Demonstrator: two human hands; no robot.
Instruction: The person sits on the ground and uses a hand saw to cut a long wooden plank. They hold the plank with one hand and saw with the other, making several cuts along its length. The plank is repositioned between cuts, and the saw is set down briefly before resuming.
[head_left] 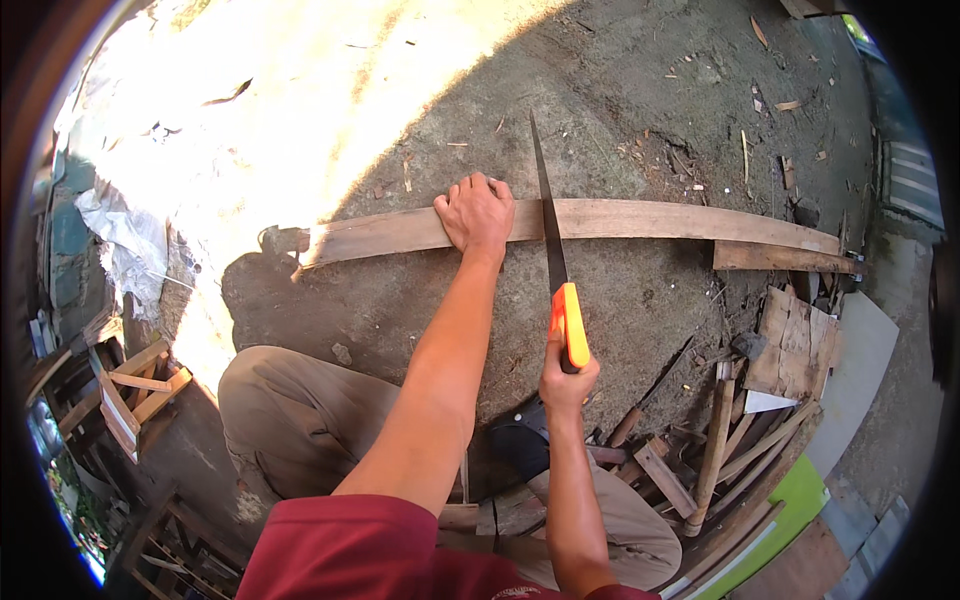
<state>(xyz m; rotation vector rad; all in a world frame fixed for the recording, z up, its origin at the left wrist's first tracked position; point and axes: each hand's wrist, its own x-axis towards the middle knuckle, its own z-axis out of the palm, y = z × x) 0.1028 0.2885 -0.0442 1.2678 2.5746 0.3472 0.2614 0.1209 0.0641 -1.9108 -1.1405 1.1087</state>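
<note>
A long wooden plank lies crosswise in front of me, a little above the ground at my hand. My left hand grips it from above, with the fingers curled over its far edge. Just right of that hand, the dark blade of a hand saw crosses the plank, its tip pointing away from me. My right hand is closed round the saw's orange and yellow handle. Whether the teeth have cut into the wood cannot be made out.
Another board lies under the plank's right end. Scrap wood and a green sheet are piled at the lower right, near a dark-bladed tool with a wooden handle. Wooden frames stand at left. Chips litter the ground.
</note>
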